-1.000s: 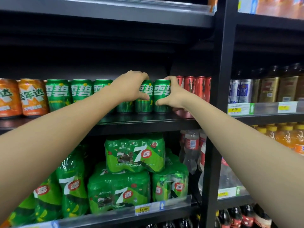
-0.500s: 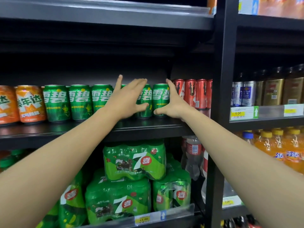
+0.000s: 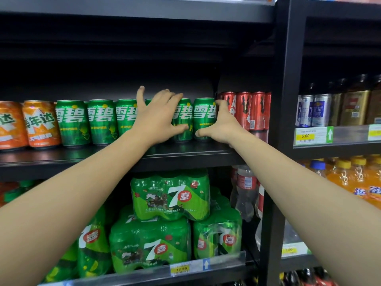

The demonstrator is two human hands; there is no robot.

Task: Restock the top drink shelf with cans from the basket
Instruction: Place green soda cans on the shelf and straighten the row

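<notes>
A row of green cans [image 3: 72, 122] stands upright at the front of the black drink shelf [image 3: 185, 155]. My left hand [image 3: 158, 114] lies flat against the fronts of the middle green cans, fingers spread, holding nothing. My right hand [image 3: 221, 124] cups the right side of the rightmost green can [image 3: 204, 118], with its thumb at the can's base and its fingers between that can and the red cans [image 3: 249, 110]. The basket is out of view.
Orange cans [image 3: 39, 124] stand left of the green ones. Above is another black shelf [image 3: 144, 9]. Green six-packs [image 3: 171, 197] fill the shelf below. A black upright post [image 3: 282, 120] separates a right bay holding silver cans [image 3: 317, 110] and orange bottles [image 3: 350, 178].
Both hands gripped green cans a second ago. The left hand has since opened and spread flat over the cans. The right hand has loosened into a cupped shape beside the last can.
</notes>
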